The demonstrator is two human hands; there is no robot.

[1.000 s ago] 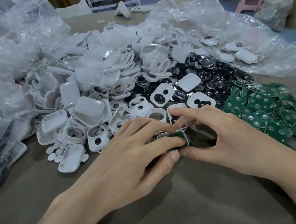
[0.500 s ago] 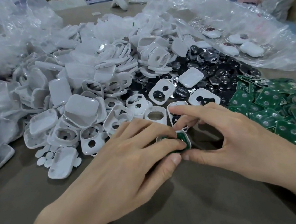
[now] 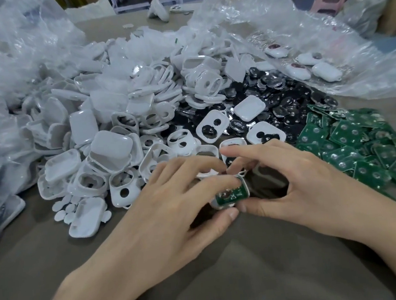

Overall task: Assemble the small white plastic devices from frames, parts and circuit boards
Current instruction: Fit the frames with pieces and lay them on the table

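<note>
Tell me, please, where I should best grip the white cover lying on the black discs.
I would pinch the white cover across its opposite side edges from above: it lies smooth side up on the black discs, so probably only its rim offers purchase.

A single wide-angle head camera is looking forward and down, sitting close above the tabletop (image 3: 230, 280), which is filling the frame almost to the top edge.

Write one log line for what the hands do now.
left hand: grips small white plastic frame | frame: holds green square circuit board | right hand: pinches frame
</note>
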